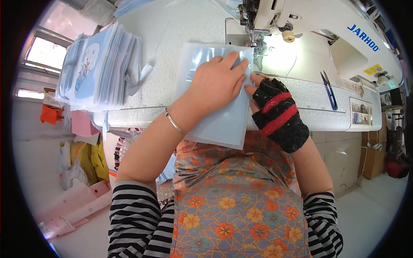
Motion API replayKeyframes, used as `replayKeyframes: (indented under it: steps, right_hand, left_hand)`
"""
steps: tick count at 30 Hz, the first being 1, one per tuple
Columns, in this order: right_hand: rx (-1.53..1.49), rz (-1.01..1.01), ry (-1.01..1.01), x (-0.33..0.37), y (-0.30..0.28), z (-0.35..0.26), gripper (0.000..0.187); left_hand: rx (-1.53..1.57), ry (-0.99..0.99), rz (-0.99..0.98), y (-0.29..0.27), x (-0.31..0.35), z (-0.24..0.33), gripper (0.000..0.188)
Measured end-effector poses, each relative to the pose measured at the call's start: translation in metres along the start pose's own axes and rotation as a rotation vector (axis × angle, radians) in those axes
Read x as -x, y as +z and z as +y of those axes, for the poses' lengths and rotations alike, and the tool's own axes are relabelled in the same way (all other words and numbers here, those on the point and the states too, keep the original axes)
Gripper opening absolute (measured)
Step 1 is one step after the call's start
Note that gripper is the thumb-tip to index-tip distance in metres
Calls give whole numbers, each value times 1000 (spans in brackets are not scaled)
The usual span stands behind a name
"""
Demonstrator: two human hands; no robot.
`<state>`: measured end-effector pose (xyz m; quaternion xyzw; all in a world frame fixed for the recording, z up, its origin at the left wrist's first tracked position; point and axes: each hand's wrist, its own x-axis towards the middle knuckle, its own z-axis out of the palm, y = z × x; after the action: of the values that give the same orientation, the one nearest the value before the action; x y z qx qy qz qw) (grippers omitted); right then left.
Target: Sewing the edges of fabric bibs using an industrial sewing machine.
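Observation:
A flat light-blue pouch with a clear, shiny plastic layer (215, 124) lies on the sewing machine table, its near end over the front edge. Across its upper part rests my left hand (219, 79), bare with a bracelet at the wrist, its fingers stretched out and pressing down. My right hand (277, 109), in a black fingerless glove with red stripes, has its fingertips closed at the pouch's right edge; its thumb is partly hidden. The sewing machine's presser foot (258, 50) is beside the pouch's upper right corner, under a bright lamp.
A thick stack of blue printed pouches (105, 64) stands at the left of the table (163, 26). Small blue-handled thread snips (330, 94) lie on the right, below the white machine arm (318, 26). A small parts tray (361, 112) is set in the table's right end.

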<state>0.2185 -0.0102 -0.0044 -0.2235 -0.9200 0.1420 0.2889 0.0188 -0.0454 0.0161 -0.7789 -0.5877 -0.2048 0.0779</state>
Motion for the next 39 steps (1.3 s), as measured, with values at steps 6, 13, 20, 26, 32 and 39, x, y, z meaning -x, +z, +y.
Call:
replayKeyframes:
  steps: [6,13,20,26,32,39]
  right_hand:
    - [36,-31,-1,-3,-2,-2,46]
    - [-504,140,359,-13,-19,2,43]
    - [-945,-35,813,-26,-13,4,26]
    - [-181,75,272,-18,13,-1,16]
    - [-87,44,190,-20,16,1,14]
    - [-146,28,217,-22,10,3,13]
  left_hand:
    - [-96,117,135,5,-3,-4,37]
    - [24,58,114,5,3,9,34]
    - [56,31,179,8,5,14,24]
    - [129,18,208,6,5,9,22]
    - [125,26,235,0,0,5,21]
    - [44,22,151,13,4,6,28]
